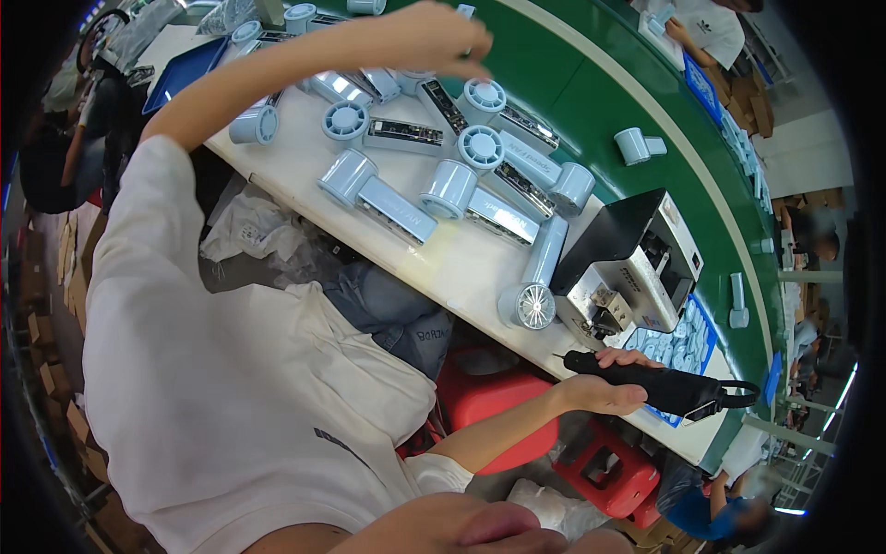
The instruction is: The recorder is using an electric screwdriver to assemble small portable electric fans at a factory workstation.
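My right hand (604,392) is closed around a black electric screwdriver (660,383) at the table's near right edge. The screwdriver's thin bit points left, and a black loop hangs at its other end. My left arm stretches across the table, with my left hand (438,39) above the far parts. Its fingers are curled, and whatever they may hold is hidden. Below it lie several light blue hair dryer bodies (448,189), some with circuit boards showing in their handles. One hair dryer body (535,300) lies near the front edge, its round finned end toward me.
A black and silver box-shaped machine (637,263) stands right of the parts. Behind it, a blue tray (711,346) holds small light blue pieces. The green conveyor (591,102) carries another dryer body (637,146). Red stools (609,471) stand below the table. Other people work farther off.
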A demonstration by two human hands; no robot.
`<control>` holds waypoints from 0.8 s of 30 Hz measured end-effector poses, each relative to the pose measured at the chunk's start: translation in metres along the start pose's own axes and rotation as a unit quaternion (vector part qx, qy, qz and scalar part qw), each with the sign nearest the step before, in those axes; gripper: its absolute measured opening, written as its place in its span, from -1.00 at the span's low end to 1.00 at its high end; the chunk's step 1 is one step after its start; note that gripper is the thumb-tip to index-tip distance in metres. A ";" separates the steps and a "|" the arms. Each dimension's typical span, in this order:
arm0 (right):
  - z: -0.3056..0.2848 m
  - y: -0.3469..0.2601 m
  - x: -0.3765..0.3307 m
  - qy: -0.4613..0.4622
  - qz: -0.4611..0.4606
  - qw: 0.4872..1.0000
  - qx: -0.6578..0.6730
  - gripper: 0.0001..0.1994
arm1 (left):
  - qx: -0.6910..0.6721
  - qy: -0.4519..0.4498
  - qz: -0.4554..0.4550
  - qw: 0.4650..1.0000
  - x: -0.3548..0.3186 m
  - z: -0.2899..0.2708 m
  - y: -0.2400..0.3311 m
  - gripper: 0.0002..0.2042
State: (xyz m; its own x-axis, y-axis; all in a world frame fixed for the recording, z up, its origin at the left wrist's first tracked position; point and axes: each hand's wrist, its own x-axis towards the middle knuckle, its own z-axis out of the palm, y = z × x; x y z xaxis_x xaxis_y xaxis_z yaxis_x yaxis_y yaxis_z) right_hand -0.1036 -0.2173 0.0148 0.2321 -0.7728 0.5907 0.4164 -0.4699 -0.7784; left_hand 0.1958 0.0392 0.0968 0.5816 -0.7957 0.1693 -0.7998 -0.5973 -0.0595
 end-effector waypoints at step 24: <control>0.017 0.002 0.010 0.003 0.073 0.995 0.070 -0.40 | -0.384 0.266 0.005 0.884 0.079 -0.099 -0.058 -0.67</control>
State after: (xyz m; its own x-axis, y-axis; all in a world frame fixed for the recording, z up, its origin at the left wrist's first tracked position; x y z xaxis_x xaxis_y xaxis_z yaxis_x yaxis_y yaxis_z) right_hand -0.0853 -0.2182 0.0225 0.2946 -0.8308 0.4722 0.4970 -0.2889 -0.8183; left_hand 0.2737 0.0207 0.2115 0.5852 -0.5187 0.6233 -0.7884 -0.1842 0.5870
